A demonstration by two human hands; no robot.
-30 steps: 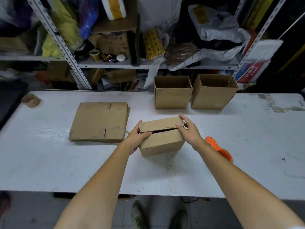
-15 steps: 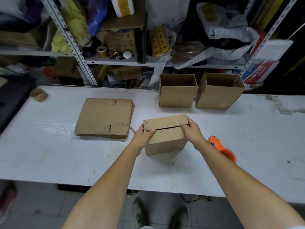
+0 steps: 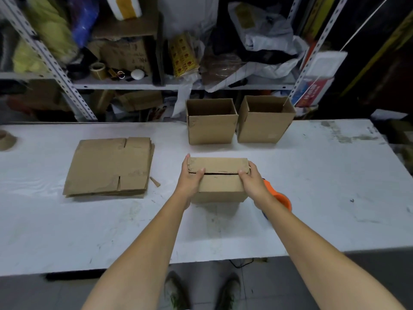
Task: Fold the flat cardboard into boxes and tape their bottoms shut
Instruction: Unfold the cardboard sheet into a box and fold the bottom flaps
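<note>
On the white table [image 3: 335, 198] a box [image 3: 218, 183] stands with its flaps folded flat, a seam running across the top. The left hand [image 3: 190, 179] grips its 9 o'clock end and the right hand [image 3: 251, 182] its 3 o'clock end, thumbs pressing on the flaps. At the box's 4 o'clock an orange tape dispenser [image 3: 280, 198] lies partly hidden by the right wrist. A stack of flat cardboard [image 3: 109, 166] lies at 9 o'clock, and two open boxes [image 3: 211, 130] stand at 12 and 1 o'clock.

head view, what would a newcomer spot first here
The left hand and right hand hold the flaps of a cardboard box closed on the white table. Behind it stand two open boxes. A stack of flat cardboard lies to the left, an orange tape dispenser beside the right wrist.
</note>
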